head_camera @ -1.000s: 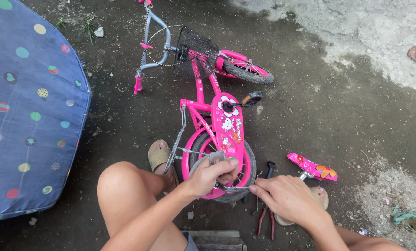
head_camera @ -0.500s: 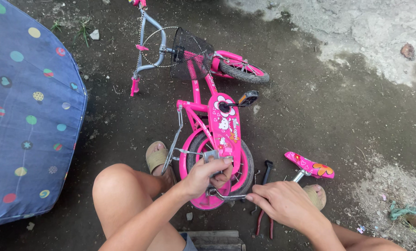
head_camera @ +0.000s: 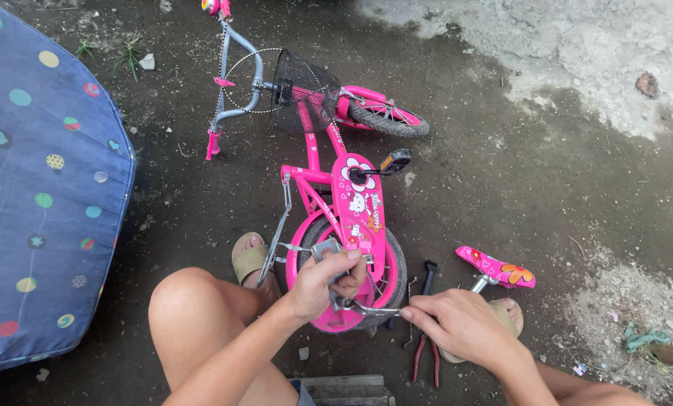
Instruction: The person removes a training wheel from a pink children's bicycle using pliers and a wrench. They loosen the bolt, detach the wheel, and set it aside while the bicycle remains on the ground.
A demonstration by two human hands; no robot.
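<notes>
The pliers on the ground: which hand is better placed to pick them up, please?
Right. The right hand pinches a thin rod directly beside the pliers, while the left hand grips a metal part at the rear wheel.

A single head-worn camera looked steeply down from above. It sat close over the person's knees and the dirt ground (head_camera: 547, 195).

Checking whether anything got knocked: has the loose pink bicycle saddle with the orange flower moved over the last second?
No. The loose pink bicycle saddle lies in the same spot beside the pink bike's rear wheel, just past the red-handled pliers; only the camera shifted.
</notes>
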